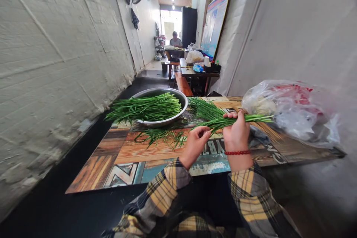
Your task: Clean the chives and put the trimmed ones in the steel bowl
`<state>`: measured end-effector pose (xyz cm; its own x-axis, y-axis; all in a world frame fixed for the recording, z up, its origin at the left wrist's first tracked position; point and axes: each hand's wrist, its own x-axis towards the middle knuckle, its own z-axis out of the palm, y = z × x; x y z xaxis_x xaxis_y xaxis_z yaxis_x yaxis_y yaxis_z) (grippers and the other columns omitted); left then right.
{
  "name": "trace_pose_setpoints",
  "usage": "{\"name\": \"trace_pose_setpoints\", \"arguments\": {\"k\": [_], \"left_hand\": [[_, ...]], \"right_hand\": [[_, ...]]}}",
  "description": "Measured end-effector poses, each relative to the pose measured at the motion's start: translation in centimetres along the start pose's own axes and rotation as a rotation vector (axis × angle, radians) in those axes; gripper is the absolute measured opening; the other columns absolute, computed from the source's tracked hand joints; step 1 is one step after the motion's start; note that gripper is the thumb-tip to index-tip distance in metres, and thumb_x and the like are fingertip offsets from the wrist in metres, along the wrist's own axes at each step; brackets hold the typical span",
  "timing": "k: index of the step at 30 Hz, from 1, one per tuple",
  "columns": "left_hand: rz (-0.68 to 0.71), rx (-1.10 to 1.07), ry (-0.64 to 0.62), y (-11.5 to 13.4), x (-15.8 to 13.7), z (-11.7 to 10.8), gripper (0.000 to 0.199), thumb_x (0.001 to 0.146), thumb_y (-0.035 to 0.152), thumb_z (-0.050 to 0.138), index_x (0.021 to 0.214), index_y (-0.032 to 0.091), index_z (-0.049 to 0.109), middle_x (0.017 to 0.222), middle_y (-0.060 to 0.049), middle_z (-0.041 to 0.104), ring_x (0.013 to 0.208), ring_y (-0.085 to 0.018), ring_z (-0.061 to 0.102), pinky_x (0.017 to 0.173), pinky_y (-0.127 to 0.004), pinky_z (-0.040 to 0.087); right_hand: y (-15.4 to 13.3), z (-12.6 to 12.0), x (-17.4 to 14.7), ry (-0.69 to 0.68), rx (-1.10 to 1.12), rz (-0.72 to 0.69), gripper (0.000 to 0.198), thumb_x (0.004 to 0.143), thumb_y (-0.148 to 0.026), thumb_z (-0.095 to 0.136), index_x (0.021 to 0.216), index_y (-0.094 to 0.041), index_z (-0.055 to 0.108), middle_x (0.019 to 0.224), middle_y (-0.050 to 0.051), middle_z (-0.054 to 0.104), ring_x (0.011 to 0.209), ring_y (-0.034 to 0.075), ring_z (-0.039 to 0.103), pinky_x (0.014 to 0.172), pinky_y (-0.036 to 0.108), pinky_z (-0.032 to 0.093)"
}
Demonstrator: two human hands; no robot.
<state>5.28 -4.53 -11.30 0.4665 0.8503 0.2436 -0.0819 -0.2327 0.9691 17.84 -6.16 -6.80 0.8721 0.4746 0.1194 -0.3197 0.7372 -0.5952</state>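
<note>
My right hand [237, 131], with a red bead bracelet at the wrist, is closed around a bunch of green chives [258, 118] held level above the patterned table [139, 152]. My left hand [196, 143] pinches the leafy end of that same bunch just left of the right hand. A metal bowl [182, 101] at the table's far left holds a heap of sorted chives [145, 108] that stick out over its rim. Loose chive scraps [160, 136] lie on the table in front of the bowl.
A clear plastic bag [292, 109] with red print lies at the table's right end. More chives [205, 108] lie behind my hands. A brick-textured wall runs close along the left. Farther down the narrow room stand more tables [196, 72] and a seated person [175, 39].
</note>
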Motion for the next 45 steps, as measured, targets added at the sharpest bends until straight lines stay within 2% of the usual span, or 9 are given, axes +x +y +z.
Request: {"name": "trace_pose_setpoints", "arguments": {"k": [10,15,19,22,25,31,35,40,45], "left_hand": [[0.042,0.053,0.028,-0.7,1.2,1.3,0.024,0.079,0.030,0.052,0.063,0.014,0.055,0.059,0.004,0.044,0.058,-0.008,0.037,0.056,-0.021,0.030],[0.044,0.278,0.221,-2.2,1.5,1.5,0.020,0.074,0.016,0.047,0.055,0.016,0.040,0.055,0.005,0.036,0.056,-0.008,0.032,0.054,-0.023,0.021],[-0.006,0.299,0.229,-3.7,1.6,-1.2,0.020,0.077,0.023,0.047,0.058,0.016,0.046,0.056,0.004,0.041,0.057,-0.009,0.037,0.056,-0.022,0.026],[0.010,0.331,0.166,-4.2,1.4,-4.5,0.028,0.080,0.036,0.051,0.061,0.016,0.052,0.059,0.003,0.047,0.059,-0.010,0.042,0.058,-0.023,0.030],[0.025,0.397,0.230,-4.3,1.2,-7.2,0.024,0.079,0.037,0.053,0.069,0.016,0.059,0.065,0.001,0.054,0.065,-0.013,0.048,0.060,-0.024,0.034],[0.069,0.498,0.353,-4.1,1.3,-9.1,0.027,0.076,0.035,0.058,0.057,0.016,0.055,0.064,0.001,0.050,0.064,-0.012,0.046,0.061,-0.024,0.035],[0.031,0.237,0.363,-3.4,1.2,-9.2,0.023,0.078,0.038,0.057,0.079,0.015,0.062,0.071,0.000,0.056,0.066,-0.012,0.048,0.063,-0.022,0.037],[-0.013,0.081,0.268,-2.1,0.9,-8.5,0.028,0.080,0.042,0.058,0.083,0.015,0.063,0.068,0.002,0.054,0.062,-0.010,0.045,0.058,-0.021,0.036],[-0.021,-0.054,0.149,-0.9,0.8,-6.5,0.027,0.081,0.041,0.057,0.082,0.014,0.063,0.065,0.002,0.053,0.058,-0.009,0.046,0.055,-0.020,0.037]], "right_hand": [[0.0,0.0,-1.5,-0.014,-0.036,-0.020,0.027,0.085,-0.029,0.058,0.067,-0.020,0.039,0.062,-0.008,0.038,0.054,0.006,0.043,0.062,0.021,0.051],[-0.4,0.3,-1.9,-0.017,-0.037,-0.005,0.028,0.086,-0.027,0.056,0.067,-0.021,0.037,0.059,-0.009,0.034,0.052,0.005,0.039,0.058,0.020,0.049],[-1.9,-0.1,-0.2,-0.003,0.016,-0.046,0.029,0.088,-0.017,0.050,0.064,-0.020,0.034,0.059,-0.009,0.035,0.052,0.005,0.038,0.057,0.020,0.047],[-3.1,-1.0,1.6,-0.005,0.106,0.015,0.029,0.089,-0.012,0.044,0.063,-0.019,0.034,0.058,-0.009,0.035,0.051,0.005,0.037,0.058,0.020,0.047],[-3.7,-1.8,2.8,0.017,0.173,0.087,0.029,0.090,-0.008,0.040,0.063,-0.018,0.035,0.055,-0.010,0.035,0.048,0.004,0.038,0.057,0.019,0.046],[-4.2,-2.1,3.1,0.038,0.279,0.265,0.030,0.094,-0.008,0.033,0.065,-0.018,0.038,0.050,-0.010,0.036,0.041,0.004,0.039,0.052,0.018,0.046],[-4.8,-2.4,3.1,-0.246,0.387,0.431,0.023,0.096,-0.017,0.035,0.075,-0.020,0.044,0.048,-0.012,0.032,0.038,0.004,0.038,0.042,0.015,0.037],[-4.8,-3.4,3.7,-0.688,0.507,0.591,0.023,0.089,-0.039,0.051,0.075,-0.023,0.043,0.041,-0.016,0.020,0.026,0.003,0.025,0.030,0.012,0.017],[-4.5,-3.2,3.3,-0.884,0.515,0.643,0.022,0.088,-0.038,0.051,0.076,-0.022,0.043,0.040,-0.017,0.025,0.025,0.001,0.025,0.030,0.008,0.018]]}}
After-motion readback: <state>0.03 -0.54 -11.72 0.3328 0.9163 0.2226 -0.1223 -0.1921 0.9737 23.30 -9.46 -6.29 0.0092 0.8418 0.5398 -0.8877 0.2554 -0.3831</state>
